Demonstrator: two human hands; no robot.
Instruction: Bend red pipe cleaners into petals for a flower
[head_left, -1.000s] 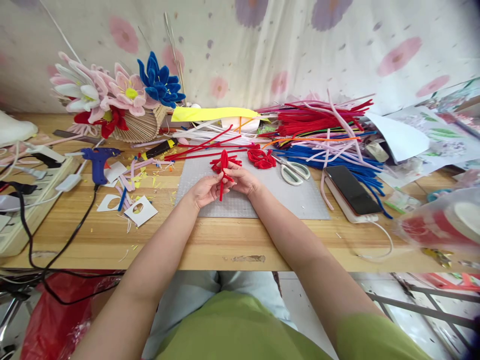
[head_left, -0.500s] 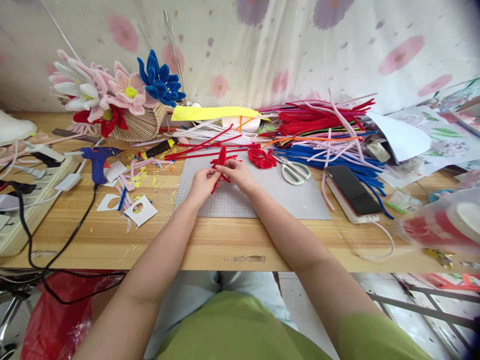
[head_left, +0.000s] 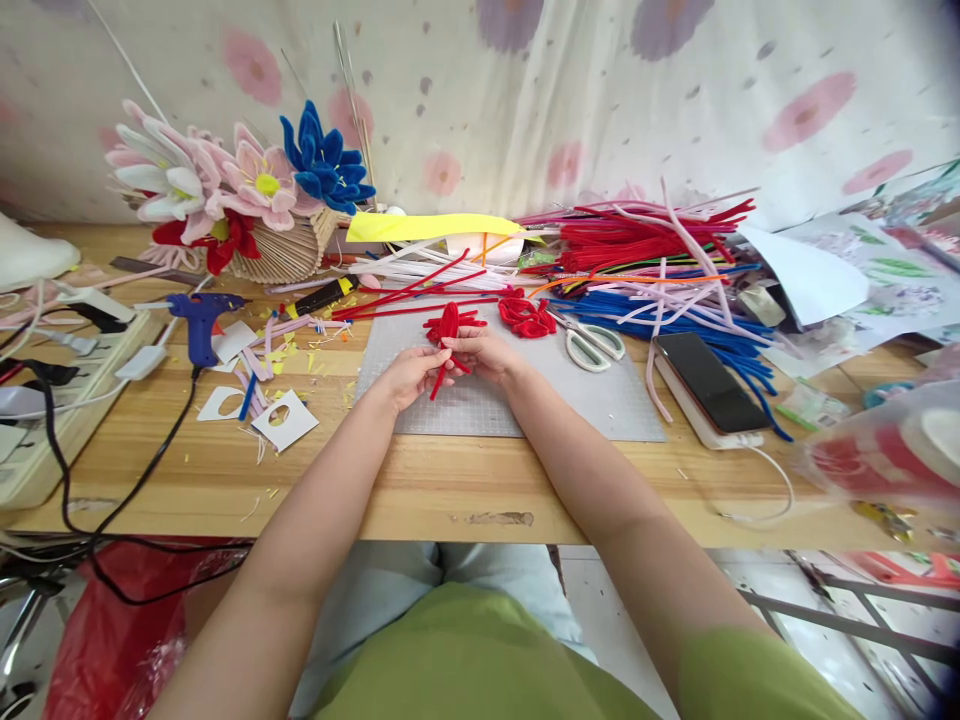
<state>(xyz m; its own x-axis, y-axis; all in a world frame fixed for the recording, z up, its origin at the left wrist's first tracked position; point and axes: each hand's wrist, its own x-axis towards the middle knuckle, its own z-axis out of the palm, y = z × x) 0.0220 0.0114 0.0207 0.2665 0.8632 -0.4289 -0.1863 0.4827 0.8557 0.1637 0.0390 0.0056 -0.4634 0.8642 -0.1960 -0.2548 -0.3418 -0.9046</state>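
- The red fuzzy piece [head_left: 449, 318] was above the left part of the grey mat [head_left: 600, 405].
- The left hand [head_left: 415, 376] and right hand [head_left: 484, 353] were close together, both pinching its low part.
- Its loose ends [head_left: 436, 386] poked toward the mat's near edge.
- A firm pinch down low seemed best, with no squashing up top.

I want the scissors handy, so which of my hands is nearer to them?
Your right hand: the scissors lie off to its right. Your left hand is farther, on the right hand's other side; both hold the red fuzzy piece.
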